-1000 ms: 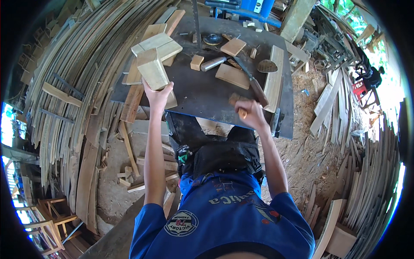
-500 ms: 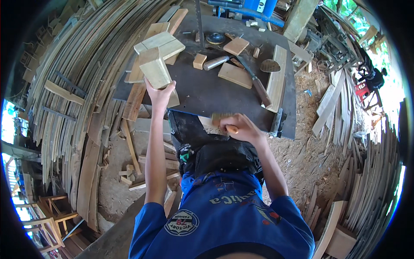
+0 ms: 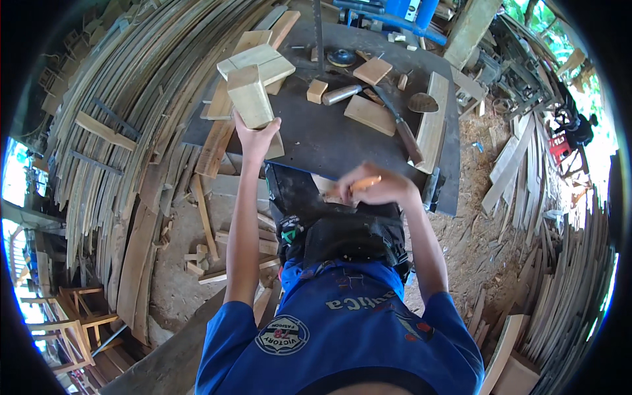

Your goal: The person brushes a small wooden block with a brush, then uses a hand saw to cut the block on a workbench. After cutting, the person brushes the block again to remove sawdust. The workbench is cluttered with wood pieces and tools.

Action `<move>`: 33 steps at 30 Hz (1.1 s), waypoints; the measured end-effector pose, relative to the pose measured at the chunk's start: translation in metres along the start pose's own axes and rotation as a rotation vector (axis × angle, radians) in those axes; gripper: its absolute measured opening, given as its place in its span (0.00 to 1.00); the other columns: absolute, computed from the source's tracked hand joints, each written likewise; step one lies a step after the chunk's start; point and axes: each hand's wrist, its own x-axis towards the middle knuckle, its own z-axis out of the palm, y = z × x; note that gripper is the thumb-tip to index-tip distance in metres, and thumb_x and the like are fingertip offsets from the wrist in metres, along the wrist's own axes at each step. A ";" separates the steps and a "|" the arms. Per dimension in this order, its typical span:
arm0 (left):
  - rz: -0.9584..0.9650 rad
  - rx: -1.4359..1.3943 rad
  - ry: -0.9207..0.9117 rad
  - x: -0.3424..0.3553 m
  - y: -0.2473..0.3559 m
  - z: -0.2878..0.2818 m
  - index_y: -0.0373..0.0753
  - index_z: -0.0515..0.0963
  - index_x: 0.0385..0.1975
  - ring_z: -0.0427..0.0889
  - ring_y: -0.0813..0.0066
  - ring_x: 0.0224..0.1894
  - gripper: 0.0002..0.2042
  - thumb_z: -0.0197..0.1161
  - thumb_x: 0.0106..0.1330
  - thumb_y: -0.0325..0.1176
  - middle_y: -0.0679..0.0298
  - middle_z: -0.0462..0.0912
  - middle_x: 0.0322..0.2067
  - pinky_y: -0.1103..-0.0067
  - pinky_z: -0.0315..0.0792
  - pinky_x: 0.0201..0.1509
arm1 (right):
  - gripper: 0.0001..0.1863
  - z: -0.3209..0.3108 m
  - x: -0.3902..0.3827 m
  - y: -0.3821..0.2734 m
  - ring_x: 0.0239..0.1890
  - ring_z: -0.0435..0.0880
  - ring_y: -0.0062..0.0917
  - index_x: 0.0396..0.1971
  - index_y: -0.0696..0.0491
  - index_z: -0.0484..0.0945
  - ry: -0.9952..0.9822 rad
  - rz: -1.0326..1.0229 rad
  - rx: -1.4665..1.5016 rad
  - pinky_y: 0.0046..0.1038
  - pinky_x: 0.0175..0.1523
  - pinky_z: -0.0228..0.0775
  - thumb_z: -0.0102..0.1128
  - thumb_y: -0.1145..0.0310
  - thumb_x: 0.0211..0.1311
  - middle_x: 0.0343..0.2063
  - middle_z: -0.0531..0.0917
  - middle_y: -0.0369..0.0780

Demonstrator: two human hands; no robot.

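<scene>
My left hand (image 3: 257, 135) is closed around the lower end of a pale wooden block (image 3: 249, 92) at the dark tabletop's left front. A wider pale wooden piece (image 3: 273, 64) sits right behind the block; whether the two are joined cannot be made out. Over my lap, just off the table's front edge, my right hand (image 3: 376, 185) is curled around a small brush with an orange-brown handle (image 3: 366, 184). Motion smears its bristle end.
On the dark table (image 3: 309, 148) lie a wooden-handled blade (image 3: 407, 137), a metal cylinder (image 3: 342, 95), a black disc (image 3: 342, 58), a flat board (image 3: 370, 116), a small block (image 3: 316, 91) and a long plank (image 3: 432, 125). Stacked planks (image 3: 151, 85) flank the left.
My right hand has shifted slightly right and turned, so the brush's handle shows more. The table and the held block sit a little farther right in view. My left hand keeps its grip.
</scene>
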 end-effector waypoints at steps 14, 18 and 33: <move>-0.080 0.002 -0.156 0.006 -0.015 -0.030 0.31 0.67 0.44 0.76 0.74 0.33 0.28 0.70 0.39 0.23 0.62 0.76 0.34 0.79 0.72 0.38 | 0.07 -0.003 0.097 0.036 0.28 0.79 0.25 0.20 0.52 0.78 -0.079 0.016 -0.130 0.25 0.30 0.68 0.54 0.76 0.37 0.22 0.81 0.38; -0.147 -0.155 -0.048 -0.007 0.001 -0.035 0.31 0.70 0.42 0.76 0.71 0.36 0.24 0.67 0.39 0.21 0.60 0.76 0.35 0.78 0.71 0.41 | 0.06 -0.036 0.061 0.032 0.28 0.78 0.24 0.18 0.55 0.77 -0.026 0.061 0.123 0.24 0.33 0.68 0.52 0.77 0.36 0.21 0.80 0.38; 0.292 -1.888 -0.183 -0.108 0.060 -0.128 0.42 0.66 0.42 0.72 0.80 0.30 0.26 0.68 0.42 0.22 0.70 0.71 0.28 0.81 0.67 0.37 | 0.03 -0.011 0.122 0.003 0.27 0.78 0.24 0.21 0.52 0.76 0.223 -0.204 0.040 0.27 0.32 0.69 0.54 0.75 0.43 0.22 0.80 0.36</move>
